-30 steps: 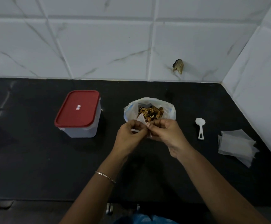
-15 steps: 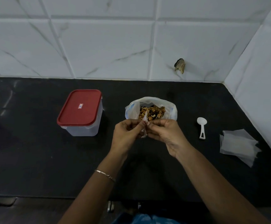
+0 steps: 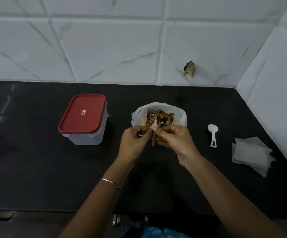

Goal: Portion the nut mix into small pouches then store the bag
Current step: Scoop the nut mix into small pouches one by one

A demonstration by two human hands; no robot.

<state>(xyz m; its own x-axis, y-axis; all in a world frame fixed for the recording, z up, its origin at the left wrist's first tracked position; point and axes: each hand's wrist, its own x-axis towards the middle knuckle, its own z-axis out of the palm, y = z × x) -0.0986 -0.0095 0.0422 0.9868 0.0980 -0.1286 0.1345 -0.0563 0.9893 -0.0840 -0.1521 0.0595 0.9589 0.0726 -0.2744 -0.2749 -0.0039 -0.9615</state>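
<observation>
Both hands meet just in front of the open bag: the left hand (image 3: 133, 141) and the right hand (image 3: 175, 140) each pinch one small translucent pouch (image 3: 153, 130) between fingertips and thumb, holding it edge-on above the dark surface (image 3: 36, 169). Right behind them the plastic bag (image 3: 139, 115) stands open on the surface, with the nut mix (image 3: 161, 117) showing inside. To the left sits a clear container with a red lid (image 3: 82, 115); to the right lies a white scoop (image 3: 212, 134), and farther right a stack of empty pouches (image 3: 250, 153) near the tiled wall (image 3: 122, 48).
</observation>
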